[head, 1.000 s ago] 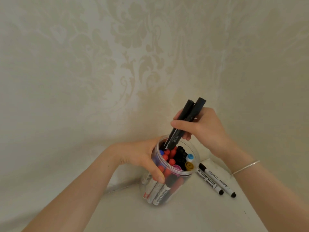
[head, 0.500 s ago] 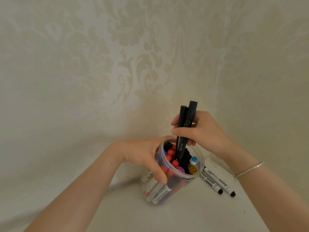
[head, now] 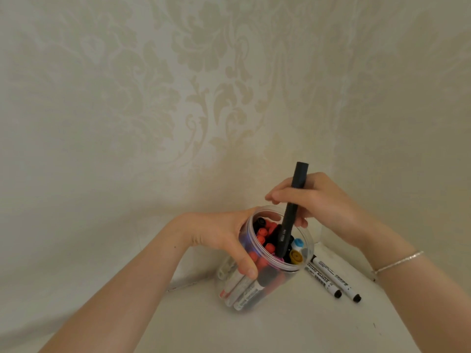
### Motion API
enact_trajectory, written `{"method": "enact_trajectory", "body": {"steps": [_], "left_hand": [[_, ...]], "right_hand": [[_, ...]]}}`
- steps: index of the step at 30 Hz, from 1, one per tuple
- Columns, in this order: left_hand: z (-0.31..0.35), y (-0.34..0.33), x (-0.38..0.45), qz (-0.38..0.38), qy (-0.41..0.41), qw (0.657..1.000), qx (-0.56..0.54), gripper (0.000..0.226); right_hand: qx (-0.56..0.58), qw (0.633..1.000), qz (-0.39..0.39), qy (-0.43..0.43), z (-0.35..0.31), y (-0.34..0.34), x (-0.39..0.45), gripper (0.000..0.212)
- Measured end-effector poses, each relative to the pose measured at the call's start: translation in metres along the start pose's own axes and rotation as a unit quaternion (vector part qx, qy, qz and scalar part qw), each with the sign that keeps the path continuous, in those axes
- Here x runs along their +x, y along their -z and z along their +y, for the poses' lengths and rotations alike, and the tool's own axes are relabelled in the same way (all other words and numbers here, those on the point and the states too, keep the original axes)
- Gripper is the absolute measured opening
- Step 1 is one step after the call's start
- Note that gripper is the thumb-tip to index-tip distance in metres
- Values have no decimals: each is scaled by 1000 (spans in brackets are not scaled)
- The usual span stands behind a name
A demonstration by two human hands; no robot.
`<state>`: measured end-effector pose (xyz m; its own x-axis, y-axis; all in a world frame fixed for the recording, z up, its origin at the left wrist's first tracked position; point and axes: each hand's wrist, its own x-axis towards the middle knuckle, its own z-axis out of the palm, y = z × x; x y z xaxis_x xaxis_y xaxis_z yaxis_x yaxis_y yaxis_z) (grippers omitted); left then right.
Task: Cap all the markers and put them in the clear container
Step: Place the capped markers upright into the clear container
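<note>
Head view first: we see the right hand (head: pixel 318 200) with fingers curled round a black marker (head: pixel 290 212), pinching it near its upper half. Its long axis is close to upright, leaning slightly right at the top, with the lower end down among the pens inside the clear container (head: pixel 309 247). The left hand (head: pixel 224 238) wraps the near side of that container, thumb pressed on its wall. Red, black, blue and yellow caps (head: pixel 297 256) crowd the opening around the marker's lower end. Just right of the container, two white markers (head: pixel 331 278) lie side by side on the pale tabletop (head: pixel 280 332), black ends toward us. Behind stands a cream patterned wall (head: pixel 178 98). A thin bracelet (head: pixel 397 262) circles the right wrist.
</note>
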<state>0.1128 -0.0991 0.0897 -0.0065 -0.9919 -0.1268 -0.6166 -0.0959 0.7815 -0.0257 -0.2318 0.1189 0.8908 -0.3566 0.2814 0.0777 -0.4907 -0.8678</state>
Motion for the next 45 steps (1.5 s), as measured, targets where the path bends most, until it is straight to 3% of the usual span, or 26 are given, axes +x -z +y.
{"method": "enact_trajectory", "body": {"steps": [5,9,20,25,30,34,38,40,45], "left_hand": [[1,-1,1,-20,-17,1000,3,94],[2,-1,2,-23,-12,1000,5,93],[3,-1,-1,-1,-11,1000,-4,90],[3,-2,-3,-6,-2,1000,-3,90],[11,-5,1,-24,-16,999,16,88],[8,-4,3,-17,-4,1000,3,91],[7,-4,3,-32,-3,999,0,91],[7,-3,3,-30,9,999,-2,87],[11,-3,-1,-16,29,999,15,70]], "right_hand": [[79,977,186,69,-3,-7,2,10],[46,965,235,103,0,-13,3,9],[-65,971,191,125,2,-17,-1,26],[4,979,171,107,-1,-13,-3,18],[-137,965,166,148,-4,-12,1,21],[-60,980,110,154,-6,-10,-5,17],[62,968,136,202,-9,-8,-11,12],[77,972,108,196,-8,-7,-9,10],[-85,990,-41,104,3,-14,-4,12]]}}
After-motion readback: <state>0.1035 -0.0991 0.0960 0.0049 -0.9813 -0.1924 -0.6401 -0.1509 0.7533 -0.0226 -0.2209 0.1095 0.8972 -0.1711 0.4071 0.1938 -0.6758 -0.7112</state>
